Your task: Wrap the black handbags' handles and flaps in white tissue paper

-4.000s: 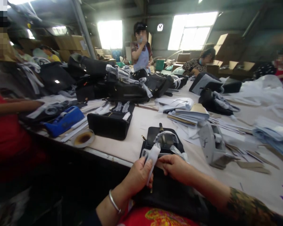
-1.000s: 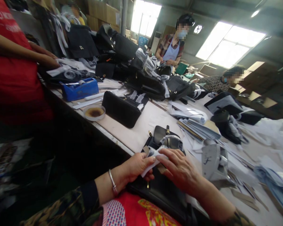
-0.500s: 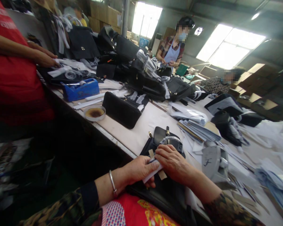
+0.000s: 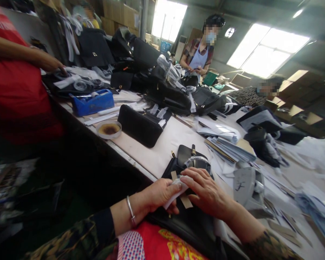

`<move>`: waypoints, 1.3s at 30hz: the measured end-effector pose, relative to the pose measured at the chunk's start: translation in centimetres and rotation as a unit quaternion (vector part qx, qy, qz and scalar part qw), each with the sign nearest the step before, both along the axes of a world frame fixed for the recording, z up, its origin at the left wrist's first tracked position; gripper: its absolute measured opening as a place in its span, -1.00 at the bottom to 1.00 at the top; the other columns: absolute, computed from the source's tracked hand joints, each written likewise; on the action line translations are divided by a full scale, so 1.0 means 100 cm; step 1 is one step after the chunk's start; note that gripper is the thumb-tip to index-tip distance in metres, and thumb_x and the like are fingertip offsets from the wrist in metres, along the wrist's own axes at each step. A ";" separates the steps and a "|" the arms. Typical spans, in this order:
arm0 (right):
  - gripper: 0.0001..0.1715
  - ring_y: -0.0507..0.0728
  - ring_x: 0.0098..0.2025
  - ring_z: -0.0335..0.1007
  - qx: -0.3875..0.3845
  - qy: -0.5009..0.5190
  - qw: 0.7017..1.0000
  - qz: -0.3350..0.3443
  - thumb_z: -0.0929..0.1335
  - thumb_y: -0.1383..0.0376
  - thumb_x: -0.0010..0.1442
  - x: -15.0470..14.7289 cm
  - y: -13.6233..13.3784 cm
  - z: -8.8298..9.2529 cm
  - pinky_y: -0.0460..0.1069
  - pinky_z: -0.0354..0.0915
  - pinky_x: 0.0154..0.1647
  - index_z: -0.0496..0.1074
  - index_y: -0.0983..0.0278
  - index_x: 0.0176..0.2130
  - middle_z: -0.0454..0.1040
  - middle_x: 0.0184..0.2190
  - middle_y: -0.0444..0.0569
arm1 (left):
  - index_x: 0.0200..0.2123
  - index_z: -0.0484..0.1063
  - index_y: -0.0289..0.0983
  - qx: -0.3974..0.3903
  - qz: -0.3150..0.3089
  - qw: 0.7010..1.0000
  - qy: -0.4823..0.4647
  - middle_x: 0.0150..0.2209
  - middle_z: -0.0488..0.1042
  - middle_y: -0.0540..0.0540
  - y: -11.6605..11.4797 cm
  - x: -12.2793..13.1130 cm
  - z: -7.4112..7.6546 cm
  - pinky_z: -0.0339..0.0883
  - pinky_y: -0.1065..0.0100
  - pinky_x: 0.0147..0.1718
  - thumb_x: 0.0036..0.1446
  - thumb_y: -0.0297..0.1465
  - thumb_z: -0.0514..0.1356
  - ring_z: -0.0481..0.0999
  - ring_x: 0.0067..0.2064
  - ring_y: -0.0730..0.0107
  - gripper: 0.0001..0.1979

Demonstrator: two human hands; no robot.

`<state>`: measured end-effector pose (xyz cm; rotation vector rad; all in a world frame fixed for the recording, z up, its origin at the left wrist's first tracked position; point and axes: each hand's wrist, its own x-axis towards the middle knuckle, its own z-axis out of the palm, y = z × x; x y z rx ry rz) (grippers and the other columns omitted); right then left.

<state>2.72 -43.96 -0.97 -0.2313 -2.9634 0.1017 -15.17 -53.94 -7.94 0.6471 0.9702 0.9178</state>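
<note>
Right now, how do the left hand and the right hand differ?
The left hand grips the white wrapping between thumb and fingers; the right hand lies over its far end, palm down, fingers extended. The left hand wears a silver bangle at the wrist; the right hand shows none. Both are above the black bag, below camouflage sleeves.

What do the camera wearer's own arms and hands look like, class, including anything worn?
Both the left hand and right hand are ungloved. A slim silver-coloured bangle circles the left wrist. The left sleeve is camouflage-patterned, ending in a dark cuff; the right sleeve is also camouflage.
</note>
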 end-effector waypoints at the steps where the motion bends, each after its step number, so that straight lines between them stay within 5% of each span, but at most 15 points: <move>1: -0.34 0.32 0.22 0.18 0.004 0.006 1.000 0.008 0.36 0.47 0.07 0.003 -0.001 0.000 0.22 0.18 0.17 0.30 0.23 0.17 0.36 0.15 0.12 | -0.23 0.31 -0.29 -0.001 0.003 1.000 -0.005 -0.61 0.39 0.06 0.000 0.000 0.000 0.26 0.48 -0.65 0.00 0.19 0.19 0.48 -0.61 0.39 -0.37; 5: -0.61 0.25 0.16 0.25 -0.013 0.044 0.998 0.049 0.31 0.46 0.23 0.002 -0.004 0.003 0.18 0.21 0.10 0.42 0.15 0.02 0.44 0.04 0.02 | -0.18 0.30 -0.28 -0.007 0.009 1.000 -0.017 -0.61 0.39 0.07 0.000 0.001 -0.001 0.29 0.47 -0.65 -0.03 0.18 0.23 0.51 -0.60 0.36 -0.36; 9: -0.82 0.17 -0.01 0.38 -0.115 0.059 0.991 0.045 0.25 0.41 0.32 -0.007 -0.007 0.007 0.14 0.25 0.03 0.42 0.22 -0.17 0.48 -0.11 0.01 | -0.22 0.30 -0.29 0.007 0.001 1.000 0.009 -0.61 0.41 0.04 -0.001 0.001 -0.001 0.30 0.47 -0.64 -0.05 0.20 0.22 0.51 -0.60 0.36 -0.34; 14: -0.85 0.13 -0.14 0.41 -0.177 0.049 0.983 0.022 0.23 0.42 0.33 -0.015 -0.008 0.009 0.14 0.26 0.00 0.37 0.24 -0.23 0.47 -0.17 0.02 | -0.26 0.31 -0.29 0.024 -0.019 1.000 0.001 -0.62 0.43 0.01 -0.003 0.000 -0.002 0.30 0.47 -0.65 -0.02 0.19 0.21 0.51 -0.60 0.35 -0.37; 27: -0.87 0.16 0.03 0.38 -0.226 0.056 0.972 0.003 0.26 0.42 0.33 -0.004 0.003 0.005 0.13 0.30 0.08 0.39 0.24 -0.20 0.45 0.00 0.07 | -0.16 0.34 -0.33 -0.003 -0.008 1.000 -0.014 -0.49 0.54 -0.11 -0.003 -0.003 -0.002 0.34 0.45 -0.58 -0.03 0.17 0.24 0.54 -0.54 0.37 -0.32; 39: -0.82 0.09 -0.18 0.40 -0.279 0.011 0.960 -0.023 0.28 0.46 0.25 -0.021 0.005 0.009 0.03 0.37 -0.12 0.35 0.26 -0.38 0.44 -0.21 -0.01 | -0.20 0.35 -0.31 0.061 -0.053 0.996 0.047 -0.42 0.58 -0.18 -0.007 -0.002 0.004 0.35 0.41 -0.55 0.08 0.22 0.09 0.58 -0.48 0.30 -0.34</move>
